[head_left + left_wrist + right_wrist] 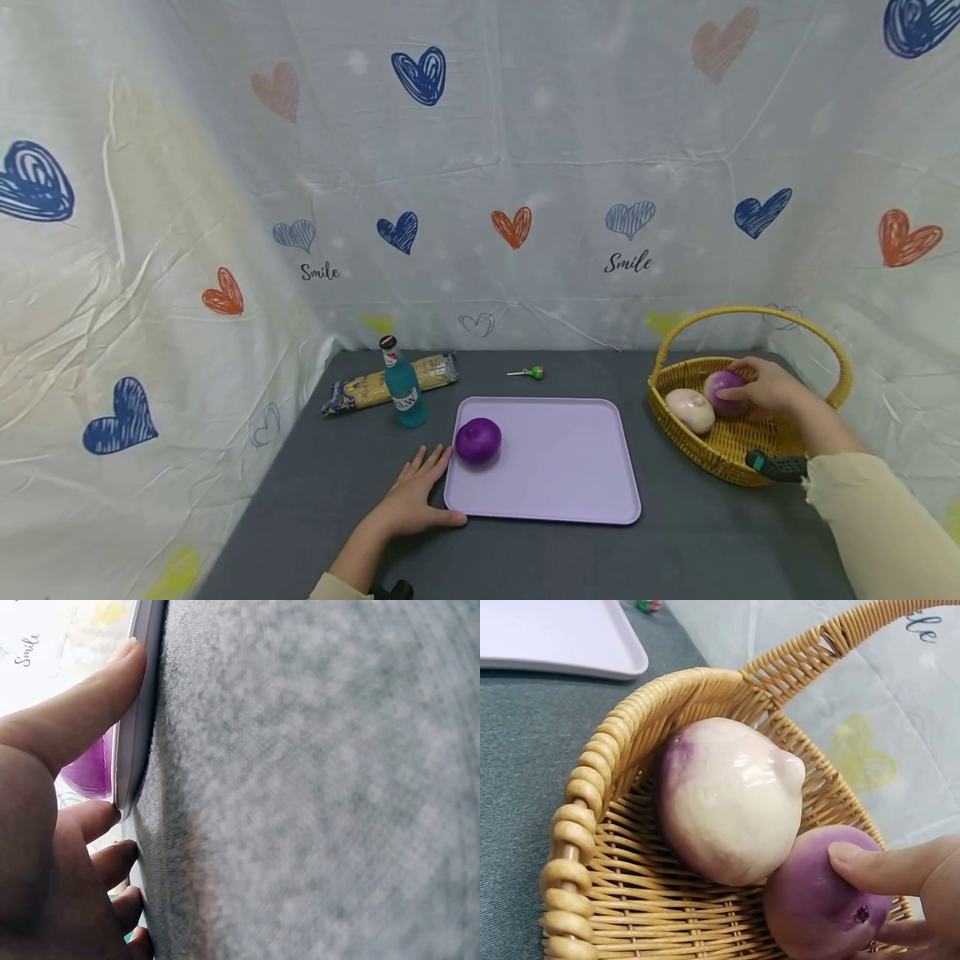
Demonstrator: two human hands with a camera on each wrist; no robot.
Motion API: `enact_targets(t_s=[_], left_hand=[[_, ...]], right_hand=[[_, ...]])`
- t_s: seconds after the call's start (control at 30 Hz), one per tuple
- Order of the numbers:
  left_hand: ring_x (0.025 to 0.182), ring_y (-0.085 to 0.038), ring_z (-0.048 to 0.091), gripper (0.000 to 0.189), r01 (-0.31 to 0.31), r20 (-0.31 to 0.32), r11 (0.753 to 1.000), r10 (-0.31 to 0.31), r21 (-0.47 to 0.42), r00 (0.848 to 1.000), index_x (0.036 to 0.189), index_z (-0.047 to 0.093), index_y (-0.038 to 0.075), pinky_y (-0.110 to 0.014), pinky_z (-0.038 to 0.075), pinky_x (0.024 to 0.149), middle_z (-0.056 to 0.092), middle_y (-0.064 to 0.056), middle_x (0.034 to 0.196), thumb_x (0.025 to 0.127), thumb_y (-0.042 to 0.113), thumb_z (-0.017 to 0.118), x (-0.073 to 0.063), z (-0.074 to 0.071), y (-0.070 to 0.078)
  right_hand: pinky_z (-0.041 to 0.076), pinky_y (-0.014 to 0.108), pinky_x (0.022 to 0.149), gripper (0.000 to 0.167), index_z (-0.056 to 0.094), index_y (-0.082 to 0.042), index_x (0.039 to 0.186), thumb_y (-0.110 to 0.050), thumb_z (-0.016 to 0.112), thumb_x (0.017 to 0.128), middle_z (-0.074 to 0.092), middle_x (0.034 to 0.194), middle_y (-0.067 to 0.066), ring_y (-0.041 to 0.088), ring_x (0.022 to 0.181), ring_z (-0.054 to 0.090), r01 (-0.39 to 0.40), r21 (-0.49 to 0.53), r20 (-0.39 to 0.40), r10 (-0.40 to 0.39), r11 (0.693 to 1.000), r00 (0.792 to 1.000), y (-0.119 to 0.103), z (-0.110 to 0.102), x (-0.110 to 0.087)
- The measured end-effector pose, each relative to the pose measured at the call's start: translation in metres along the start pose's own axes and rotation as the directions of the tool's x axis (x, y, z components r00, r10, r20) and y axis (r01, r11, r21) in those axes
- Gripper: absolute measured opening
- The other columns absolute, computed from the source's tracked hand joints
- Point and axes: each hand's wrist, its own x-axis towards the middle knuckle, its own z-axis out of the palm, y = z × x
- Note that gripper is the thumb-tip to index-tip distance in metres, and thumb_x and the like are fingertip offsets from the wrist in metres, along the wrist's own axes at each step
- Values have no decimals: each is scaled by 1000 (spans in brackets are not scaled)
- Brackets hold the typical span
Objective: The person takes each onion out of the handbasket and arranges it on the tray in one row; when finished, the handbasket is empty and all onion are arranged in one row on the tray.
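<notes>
While the right hand (768,387) reaches into the wicker basket (720,467) in the head view, it holds the purple turnip (723,392), which lies there beside a pale turnip (690,411). The left hand (412,498) is spread wide at the lilac tray (562,467), where a round purple vegetable (478,441) sits near the left edge; light contact should be enough to steady the tray on the surface.

In the left wrist view, the thumb rests against the tray's rim, and this grip holds nothing.

In the right wrist view, the grip is round the purple turnip, thumb pressed on its skin; the other fingers are partly hidden, so I can't tell how far they wrap. The skin looks smooth and may slip, so fingers well beneath would serve better than a high pinch. The pale turnip appears to touch it, so any lift is best angled away from that neighbour and clear of the handle.
</notes>
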Motion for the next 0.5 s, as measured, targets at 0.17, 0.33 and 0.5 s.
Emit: enact_targets(t_s=[0.17,0.33,0.5], left_hand=[[155,-46,4,113,0,1,1000,0,-7,1000,161,25,15,-69,7,120,20,-17,167,75,62,80,-1,0,0],[155,-46,4,113,-3,4,1000,3,-4,1000,162,24,15,-70,7,120,19,-17,168,76,62,80,0,1,-2],[155,-46,4,113,-4,-3,1000,4,5,1000,162,24,16,-69,8,120,19,-17,168,76,63,79,1,2,-4]], right_hand=[[62,47,77,77,30,14,144,-29,71,96,35,134,47,53,113,55,2,-6,1,-2,1000,1000,-1,0,0],[61,43,77,71,39,12,144,-29,71,96,43,130,45,47,111,56,34,-36,8,-34,999,999,-4,-1,-3],[59,43,77,75,42,10,144,-38,72,94,43,132,48,53,114,54,50,-90,-30,-53,995,998,-9,-1,-7]])
